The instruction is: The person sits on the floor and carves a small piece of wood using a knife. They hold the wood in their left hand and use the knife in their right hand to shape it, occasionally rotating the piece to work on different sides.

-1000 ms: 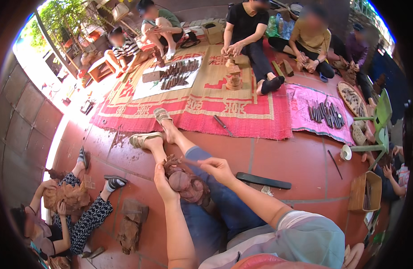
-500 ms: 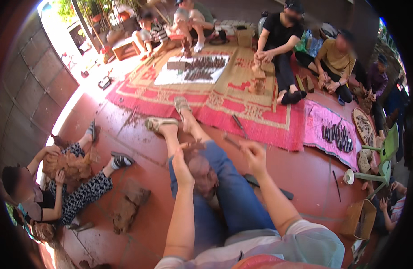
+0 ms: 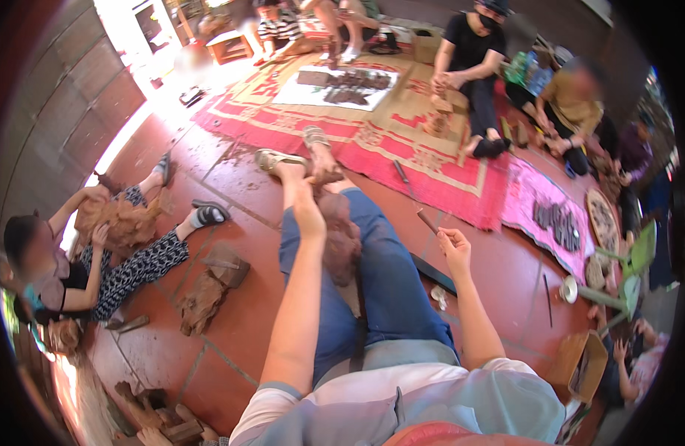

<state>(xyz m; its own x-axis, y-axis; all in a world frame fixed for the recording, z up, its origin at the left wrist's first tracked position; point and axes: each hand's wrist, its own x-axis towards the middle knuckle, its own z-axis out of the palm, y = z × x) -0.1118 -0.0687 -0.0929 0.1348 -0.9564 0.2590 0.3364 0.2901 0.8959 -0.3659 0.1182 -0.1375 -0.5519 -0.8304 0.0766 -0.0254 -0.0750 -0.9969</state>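
Between my thighs stands a brown sculpted figure (image 3: pixel 341 241); whether it is wood or clay is not clear. My left hand (image 3: pixel 309 212) is closed round the far upper end of it, with the fingers partly hidden. Out to the right of my knee, my right hand (image 3: pixel 455 249) pinches a slim brown-handled carving tool (image 3: pixel 427 220). The tool slants up and left, apart from the figure, and its thin tip is too blurred to make out. A dark flat bar (image 3: pixel 434 273) lies beside my right thigh, near a small white crumpled scrap (image 3: pixel 438 298).
A red patterned mat (image 3: pixel 446 195) spreads ahead, with a tool (image 3: pixel 400 172) at its edge. At right are a pink cloth (image 3: pixel 517 195) bearing dark tools, a green chair (image 3: pixel 629 293) and a box (image 3: pixel 580 364). Another brown carving (image 3: pixel 209 293) lies left, near a seated person (image 3: pixel 56 260).
My right hand has moved right and away from the figure with the tool. The left hand keeps to the figure. The view has shifted, bringing another person's hands in at the lower left.
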